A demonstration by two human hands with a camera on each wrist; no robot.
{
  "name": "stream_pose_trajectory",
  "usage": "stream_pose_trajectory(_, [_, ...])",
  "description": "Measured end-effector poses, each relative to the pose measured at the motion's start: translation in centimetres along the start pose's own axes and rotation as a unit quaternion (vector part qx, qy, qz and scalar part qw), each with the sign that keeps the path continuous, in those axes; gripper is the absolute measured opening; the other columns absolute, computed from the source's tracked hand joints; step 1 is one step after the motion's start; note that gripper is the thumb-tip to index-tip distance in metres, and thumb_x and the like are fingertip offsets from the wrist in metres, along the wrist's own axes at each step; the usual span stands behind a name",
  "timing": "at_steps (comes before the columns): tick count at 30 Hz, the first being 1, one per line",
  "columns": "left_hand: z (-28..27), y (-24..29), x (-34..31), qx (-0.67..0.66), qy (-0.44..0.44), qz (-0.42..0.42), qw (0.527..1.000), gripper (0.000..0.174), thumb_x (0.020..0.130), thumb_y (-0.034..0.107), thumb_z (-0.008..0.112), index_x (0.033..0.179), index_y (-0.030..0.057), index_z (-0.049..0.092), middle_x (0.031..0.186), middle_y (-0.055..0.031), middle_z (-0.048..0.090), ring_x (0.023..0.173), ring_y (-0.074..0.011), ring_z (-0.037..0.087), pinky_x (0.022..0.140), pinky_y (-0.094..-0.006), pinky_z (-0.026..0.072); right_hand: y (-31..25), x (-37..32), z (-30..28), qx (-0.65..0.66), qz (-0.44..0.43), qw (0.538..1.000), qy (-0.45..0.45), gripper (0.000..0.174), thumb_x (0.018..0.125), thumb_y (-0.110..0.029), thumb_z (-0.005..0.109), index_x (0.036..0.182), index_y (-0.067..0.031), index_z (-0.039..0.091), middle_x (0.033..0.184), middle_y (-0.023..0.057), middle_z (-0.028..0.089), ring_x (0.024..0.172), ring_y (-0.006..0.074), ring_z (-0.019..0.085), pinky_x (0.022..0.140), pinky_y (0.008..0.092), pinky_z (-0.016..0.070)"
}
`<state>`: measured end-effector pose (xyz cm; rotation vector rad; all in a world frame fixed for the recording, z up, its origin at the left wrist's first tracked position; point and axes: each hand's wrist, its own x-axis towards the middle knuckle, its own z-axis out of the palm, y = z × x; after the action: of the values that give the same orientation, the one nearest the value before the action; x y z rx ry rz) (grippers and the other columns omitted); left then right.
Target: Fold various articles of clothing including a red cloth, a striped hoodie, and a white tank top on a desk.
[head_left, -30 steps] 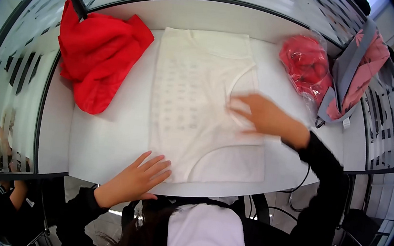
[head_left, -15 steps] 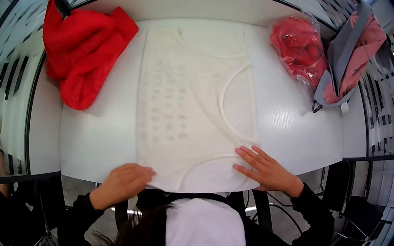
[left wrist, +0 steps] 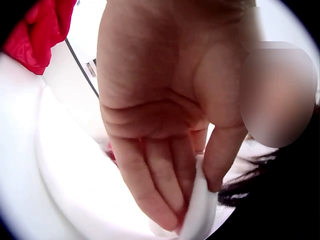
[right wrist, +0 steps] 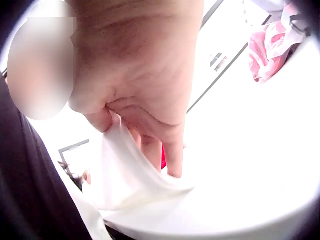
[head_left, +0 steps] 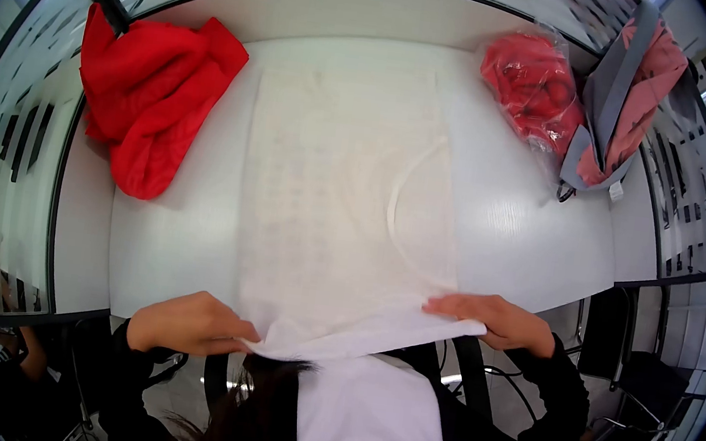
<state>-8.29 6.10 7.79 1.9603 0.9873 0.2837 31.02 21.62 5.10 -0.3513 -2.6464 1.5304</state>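
Observation:
A cream-white garment (head_left: 339, 192) lies flat down the middle of the white table, its near edge lifted over the table's front. The left hand (head_left: 192, 322) pinches that edge at its left corner; in the left wrist view the white cloth (left wrist: 200, 205) sits between thumb and fingers of the left hand (left wrist: 160, 100). At the right corner the right hand (head_left: 495, 319) grips the same edge. Seen from the right wrist, the cloth (right wrist: 130, 175) hangs from between the thumb and fingers of the right hand (right wrist: 145, 75).
Red cloth (head_left: 156, 99) lies at the table's left side. At the back right are a clear bag of red cloth (head_left: 535, 89) and a grey and pink bag (head_left: 627, 104). Low white walls (head_left: 344, 10) border the white table (head_left: 528, 233).
Both hands, earlier apart on the garment with the right one sweeping over it, have come to its near corners. They have taken hold of the near edge and raised it.

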Motion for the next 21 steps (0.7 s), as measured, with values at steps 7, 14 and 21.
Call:
stream_pose_trajectory(7, [-6.9, 0.3, 0.4, -0.018, 0.144, 0.042, 0.988, 0.016, 0.079, 0.008, 0.064, 0.095, 0.0038, 0.063, 0.074, -0.0082, 0.063, 0.057, -0.0219, 0.058, 0.054, -0.0288, 0.0447, 0.2, 0.5, -6.3, 0.068, 0.06, 0.995, 0.031, 0.018, 0.086, -0.004, 0.046, 0.103, -0.007, 0.052, 0.099, 0.008, 0.057, 0.086, 0.0182, 0.057, 0.079, 0.0318, 0.0443])
stream_pose_trajectory(14, [-13.1, -9.1, 7.1, -0.164, 0.364, -0.08, 0.913, 0.018, 0.09, 0.006, 0.052, 0.105, 0.0001, 0.058, 0.081, -0.0018, 0.059, 0.076, -0.0096, 0.059, 0.066, -0.0234, 0.0499, 7.0, 12.8, -14.9, 0.304, 0.095, 0.938, 0.137, 0.023, 0.097, -0.029, 0.038, 0.113, -0.0124, 0.041, 0.091, 0.0003, 0.051, 0.079, 0.0063, 0.053, 0.062, 0.025, 0.047])
stream_pose_trajectory(21, [-12.5, -17.8, 9.9, -0.218, 0.377, -0.118, 0.893, 0.024, 0.087, -0.001, 0.049, 0.11, 0.0039, 0.054, 0.087, -0.0043, 0.059, 0.072, -0.0078, 0.051, 0.065, -0.0187, 0.0405, 11.0, 17.3, -14.1, 0.201, 0.222, 0.928, 0.223, 0.03, 0.093, -0.032, 0.048, 0.108, -0.0055, 0.046, 0.076, -0.0002, 0.051, 0.065, 0.0047, 0.049, 0.051, 0.021, 0.0387])
